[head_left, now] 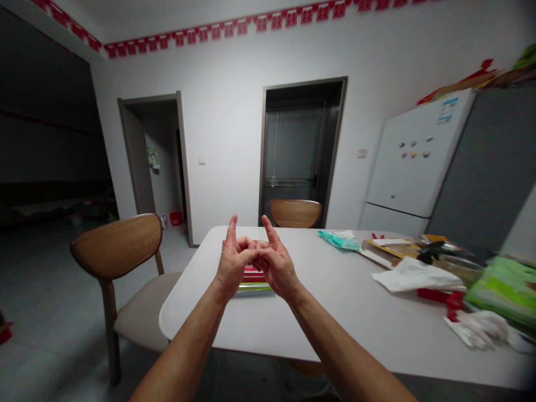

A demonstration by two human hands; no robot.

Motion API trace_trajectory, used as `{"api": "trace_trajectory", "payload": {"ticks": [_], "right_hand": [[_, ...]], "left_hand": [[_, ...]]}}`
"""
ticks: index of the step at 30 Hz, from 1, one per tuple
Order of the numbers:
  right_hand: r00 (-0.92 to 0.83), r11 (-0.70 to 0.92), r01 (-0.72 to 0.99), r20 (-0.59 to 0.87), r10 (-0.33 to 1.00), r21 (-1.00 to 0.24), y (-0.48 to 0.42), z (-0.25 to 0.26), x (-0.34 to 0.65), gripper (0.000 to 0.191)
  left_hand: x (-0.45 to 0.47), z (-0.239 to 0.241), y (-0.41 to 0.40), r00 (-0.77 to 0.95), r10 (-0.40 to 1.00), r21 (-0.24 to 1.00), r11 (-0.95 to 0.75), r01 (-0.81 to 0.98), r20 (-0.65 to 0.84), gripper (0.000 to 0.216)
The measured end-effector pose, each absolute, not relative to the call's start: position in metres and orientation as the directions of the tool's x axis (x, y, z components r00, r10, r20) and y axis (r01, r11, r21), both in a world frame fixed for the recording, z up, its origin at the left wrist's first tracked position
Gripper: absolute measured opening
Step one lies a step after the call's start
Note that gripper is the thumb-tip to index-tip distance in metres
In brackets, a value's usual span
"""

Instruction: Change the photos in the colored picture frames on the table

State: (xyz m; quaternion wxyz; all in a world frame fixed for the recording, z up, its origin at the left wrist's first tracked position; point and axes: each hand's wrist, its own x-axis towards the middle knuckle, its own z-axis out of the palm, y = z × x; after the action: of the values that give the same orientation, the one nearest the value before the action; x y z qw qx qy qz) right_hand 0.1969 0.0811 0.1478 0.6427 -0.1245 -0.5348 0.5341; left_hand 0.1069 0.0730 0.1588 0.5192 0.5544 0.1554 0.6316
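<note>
Both my arms reach forward over the white table point(335, 312). My left hand point(231, 262) and my right hand point(276, 263) meet in front of me, backs toward the camera. Their knuckles and curled fingers press together, and one finger of each hand points up. Neither hand holds anything. Right behind the hands a flat stack of red and green books or packets point(253, 282) lies on the table, partly hidden by them.
A wooden chair point(119, 251) stands at the table's left, another chair back point(295, 213) at its far side. At right lie a teal bag point(338, 240), crumpled white paper point(412, 274), green packets point(508, 287) and clutter. A white fridge point(412, 162) stands behind.
</note>
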Motion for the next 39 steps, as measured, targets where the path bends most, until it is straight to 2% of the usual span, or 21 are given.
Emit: {"api": "trace_trajectory", "payload": {"ticks": [3,5,7,8,9,10,13,16,19,23,25,26,28,30,32,33,36,39], "right_hand": [[-0.128,0.372,-0.557,0.52,0.845,-0.742,0.084,0.137,0.199,0.073],[-0.093,0.342,-0.575,0.474,0.875,-0.743,0.089,0.13,0.199,0.064],[-0.034,0.278,-0.597,0.37,0.928,-0.752,0.097,0.123,0.2,0.041],[-0.007,0.233,-0.605,0.297,0.955,-0.762,0.101,0.12,0.201,0.027],[0.006,0.181,-0.606,0.224,0.975,-0.775,0.104,0.118,0.201,0.021],[-0.002,0.131,-0.601,0.165,0.986,-0.789,0.107,0.117,0.202,0.028],[-0.148,0.015,-0.555,0.117,0.982,-0.832,0.112,0.118,0.2,0.05],[-0.292,-0.057,-0.494,0.104,0.951,-0.868,0.11,0.123,0.194,0.057],[-0.318,-0.091,-0.439,0.059,0.946,-0.894,0.105,0.126,0.189,0.059],[-0.317,-0.042,-0.312,0.062,0.946,-0.949,0.107,0.123,0.184,0.059],[-0.256,0.062,-0.143,0.097,0.962,-0.988,0.115,0.116,0.183,0.058],[-0.201,0.149,0.02,0.142,0.969,-0.989,0.121,0.111,0.183,0.058],[-0.108,0.301,0.417,0.282,0.953,-0.858,0.136,0.099,0.185,0.059],[-0.094,0.349,0.683,0.397,0.913,-0.641,0.15,0.085,0.19,0.049],[-0.114,0.353,0.771,0.43,0.895,-0.53,0.161,0.072,0.196,0.029],[-0.126,0.356,0.786,0.432,0.893,-0.507,0.163,0.066,0.199,0.026],[-0.182,0.379,0.83,0.443,0.878,-0.409,0.162,0.054,0.202,0.025],[-0.273,0.439,0.837,0.446,0.853,-0.327,0.147,0.049,0.199,0.018]], "left_hand": [[0.107,0.146,0.076,0.136,0.841,0.776,-0.406,-0.482,0.524,0.084],[0.106,0.139,0.082,0.115,0.879,0.799,-0.356,-0.485,0.462,0.084],[0.104,0.132,0.088,0.071,0.929,0.823,-0.285,-0.491,0.364,0.071],[0.102,0.13,0.091,0.047,0.948,0.832,-0.252,-0.495,0.315,0.058],[0.099,0.128,0.094,0.032,0.961,0.839,-0.223,-0.496,0.274,0.045],[0.097,0.127,0.097,0.031,0.969,0.847,-0.197,-0.493,0.244,0.039],[0.091,0.128,0.1,0.098,0.98,0.878,-0.11,-0.465,0.174,0.054],[0.091,0.129,0.099,0.186,0.975,0.906,-0.032,-0.422,0.121,0.062],[0.093,0.13,0.097,0.225,0.971,0.918,0.01,-0.397,0.087,0.065],[0.091,0.127,0.098,0.22,0.974,0.921,0.035,-0.387,0.055,0.065],[0.088,0.122,0.1,0.196,0.98,0.922,0.045,-0.385,0.034,0.065],[0.087,0.119,0.101,0.179,0.984,0.922,0.05,-0.383,0.021,0.065],[0.082,0.107,0.105,0.133,0.991,0.922,0.063,-0.381,-0.012,0.064],[0.077,0.09,0.109,0.075,0.996,0.921,0.082,-0.381,-0.057,0.061],[0.072,0.069,0.113,0.019,0.993,0.917,0.114,-0.381,-0.116,0.055],[0.069,0.058,0.115,-0.001,0.989,0.915,0.138,-0.38,-0.15,0.051],[0.067,0.03,0.119,-0.043,0.975,0.906,0.186,-0.38,-0.218,0.037],[0.075,0.016,0.118,-0.066,0.979,0.904,0.153,-0.4,-0.195,0.026]]}}
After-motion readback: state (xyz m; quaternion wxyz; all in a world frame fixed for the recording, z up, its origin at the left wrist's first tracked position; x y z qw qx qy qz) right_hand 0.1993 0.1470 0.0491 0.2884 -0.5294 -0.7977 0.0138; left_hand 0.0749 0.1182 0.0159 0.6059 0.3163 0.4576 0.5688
